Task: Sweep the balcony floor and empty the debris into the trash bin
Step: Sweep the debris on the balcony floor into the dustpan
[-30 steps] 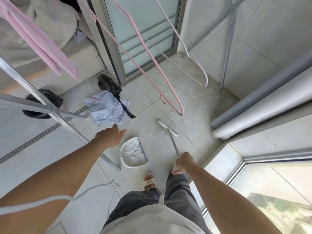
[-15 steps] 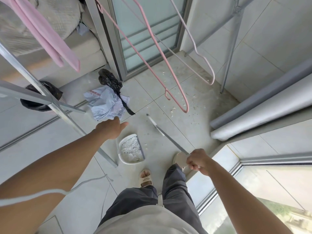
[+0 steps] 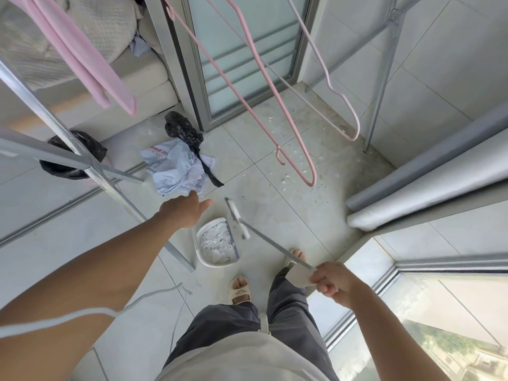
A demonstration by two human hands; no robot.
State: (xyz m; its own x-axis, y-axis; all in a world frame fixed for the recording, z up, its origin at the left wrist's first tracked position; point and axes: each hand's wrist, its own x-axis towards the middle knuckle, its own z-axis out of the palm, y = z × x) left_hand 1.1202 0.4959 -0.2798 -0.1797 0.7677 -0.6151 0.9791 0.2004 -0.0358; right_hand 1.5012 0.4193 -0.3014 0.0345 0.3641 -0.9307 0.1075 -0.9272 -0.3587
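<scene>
My right hand (image 3: 328,280) grips the end of a thin broom handle. The small white broom head (image 3: 238,219) hangs just above the floor, at the upper right edge of the white dustpan (image 3: 204,258). The dustpan sits on the tiles in front of my feet and holds a pile of white debris (image 3: 215,244). My left hand (image 3: 187,210) is stretched out above the pan's left side, fingers curled round the top of its upright handle, thumb out. More white flakes (image 3: 298,171) lie on the floor further right. A bin lined with a black bag (image 3: 70,160) stands at the left.
Crumpled printed paper (image 3: 177,171) and a black plastic bag (image 3: 182,130) lie by the sliding door frame. Metal drying-rack legs (image 3: 115,185) cross on the left. Pink hangers (image 3: 299,160) dangle over the floor. A grey rolled mat (image 3: 420,185) lies along the right ledge.
My right hand has pulled back to the right, swinging the broom head left to the dustpan's edge. The left hand and the dustpan stay put.
</scene>
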